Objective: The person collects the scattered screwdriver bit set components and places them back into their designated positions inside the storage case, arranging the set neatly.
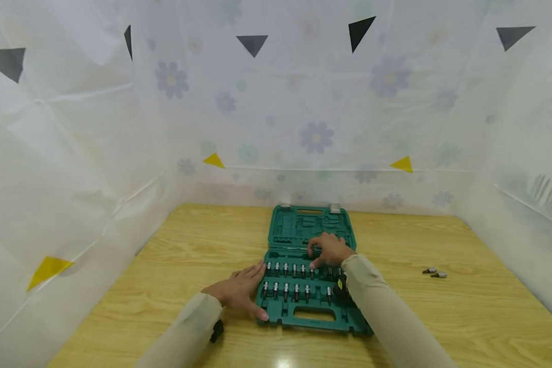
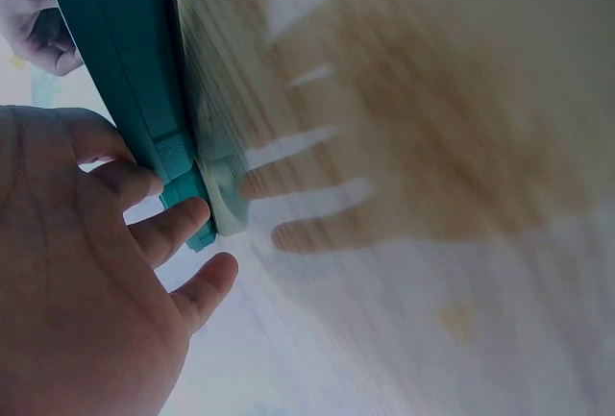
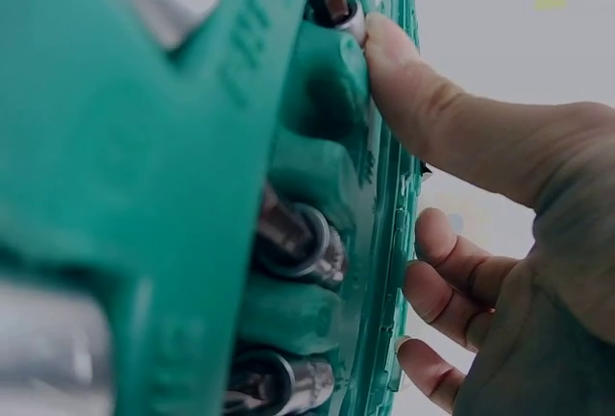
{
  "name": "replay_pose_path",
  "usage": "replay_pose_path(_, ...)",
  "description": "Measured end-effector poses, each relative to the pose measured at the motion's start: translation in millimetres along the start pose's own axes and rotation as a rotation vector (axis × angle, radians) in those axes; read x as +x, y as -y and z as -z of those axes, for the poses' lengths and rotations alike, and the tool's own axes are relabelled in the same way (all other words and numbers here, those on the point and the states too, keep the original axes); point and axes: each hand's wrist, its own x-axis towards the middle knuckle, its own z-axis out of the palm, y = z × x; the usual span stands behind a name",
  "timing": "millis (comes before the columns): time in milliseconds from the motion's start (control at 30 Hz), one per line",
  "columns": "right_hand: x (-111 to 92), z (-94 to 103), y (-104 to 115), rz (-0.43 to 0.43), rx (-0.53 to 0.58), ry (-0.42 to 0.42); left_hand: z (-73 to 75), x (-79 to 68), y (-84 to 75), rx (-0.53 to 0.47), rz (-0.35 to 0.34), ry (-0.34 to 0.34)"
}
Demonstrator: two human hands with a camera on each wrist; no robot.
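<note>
An open green tool case (image 1: 282, 321) lies on the table, its lower half holding two rows of silver bit sockets (image 1: 286, 291). My left hand (image 1: 241, 289) rests spread against the case's left side, thumb at the front left corner. In the left wrist view, its fingers (image 2: 173, 229) touch the green edge. Over the upper row is my right hand (image 1: 331, 249). Its thumb (image 3: 408, 80) presses the end of one bit socket (image 3: 351, 24) seated in its slot. The other right fingers are bent and hold nothing visible.
Two loose bit sockets (image 1: 434, 272) lie on the wooden table (image 1: 464, 317) to the right. The case's raised lid (image 1: 310, 225) has moulded recesses. Behind the table hangs a white flowered curtain (image 1: 276, 112). The right sleeve covers part of the case.
</note>
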Motion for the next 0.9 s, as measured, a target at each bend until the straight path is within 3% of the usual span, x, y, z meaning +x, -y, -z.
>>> replay_pose_path(900,-1.2,-1.1,-4.3,0.020,0.017,-0.002,1.5,0.0,-1.9,0.003,0.014,0.005)
